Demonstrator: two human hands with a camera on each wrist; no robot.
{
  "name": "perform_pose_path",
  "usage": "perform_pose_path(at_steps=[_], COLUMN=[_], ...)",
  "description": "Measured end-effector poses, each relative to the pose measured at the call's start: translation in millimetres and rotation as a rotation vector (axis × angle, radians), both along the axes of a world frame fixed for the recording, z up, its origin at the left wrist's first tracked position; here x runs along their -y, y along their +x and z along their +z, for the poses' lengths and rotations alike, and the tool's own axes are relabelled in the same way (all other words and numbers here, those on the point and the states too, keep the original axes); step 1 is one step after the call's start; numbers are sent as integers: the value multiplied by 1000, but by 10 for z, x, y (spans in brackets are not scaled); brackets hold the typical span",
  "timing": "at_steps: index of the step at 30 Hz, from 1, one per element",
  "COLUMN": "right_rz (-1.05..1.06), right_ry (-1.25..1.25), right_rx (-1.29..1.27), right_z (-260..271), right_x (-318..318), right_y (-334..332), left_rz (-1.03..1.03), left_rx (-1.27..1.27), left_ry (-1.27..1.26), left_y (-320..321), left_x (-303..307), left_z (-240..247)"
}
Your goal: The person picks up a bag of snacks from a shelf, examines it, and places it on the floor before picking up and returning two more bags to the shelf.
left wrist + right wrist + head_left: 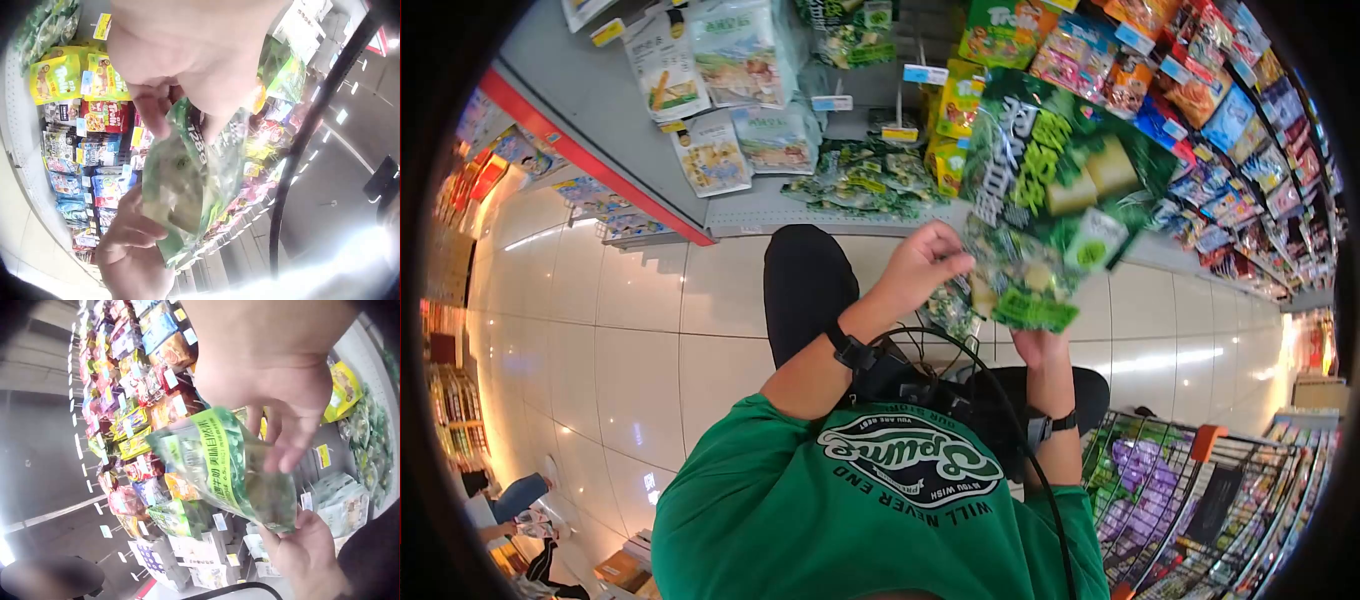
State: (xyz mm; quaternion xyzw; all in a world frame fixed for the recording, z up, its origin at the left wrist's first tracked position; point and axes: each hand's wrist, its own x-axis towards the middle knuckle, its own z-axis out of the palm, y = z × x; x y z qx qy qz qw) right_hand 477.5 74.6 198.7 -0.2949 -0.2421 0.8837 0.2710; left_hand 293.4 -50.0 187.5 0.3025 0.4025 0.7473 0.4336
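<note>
A dark green snack bag [1060, 150] with pictures of pale cubes and a see-through lower part is held up before the shelf. My left hand [915, 270] pinches its left edge between thumb and curled fingers. My right hand [1042, 345] grips the bag from below; the bag hides its fingers in the head view. In the left wrist view both hands, left [194, 62] and right [134, 253], are on the bag [181, 187]. The right wrist view shows the bag's green label [215, 453] between my right hand [269, 387] and left hand [309, 550].
More green bags [865, 180] lie on the bottom shelf, beside yellow bags [960, 110] and white pouches [710, 150]. Hanging snack packs [1200, 90] line the right side. A wire cart [1190, 500] stands at lower right. A black cable [1000, 385] crosses near my arms.
</note>
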Motion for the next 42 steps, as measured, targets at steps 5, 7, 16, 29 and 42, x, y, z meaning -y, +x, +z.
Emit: perform_pose_path(at_steps=[5, 7, 16, 29, 42], right_rz=[235, 185, 47, 219, 263], right_ry=[377, 539, 559, 551, 617], right_rx=[-110, 40, 61, 7, 70], right_z=[279, 308, 301, 188, 177], right_x=[-100, -33, 71, 70, -134], right_y=[13, -16, -155, -355, -210], left_rz=[212, 280, 165, -278, -79], left_rx=[23, 87, 381, 502, 534], left_ry=[0, 50, 54, 243, 150], left_y=[-35, -43, -75, 54, -44], left_x=[-43, -81, 39, 5, 32], left_z=[108, 51, -18, -531, -403])
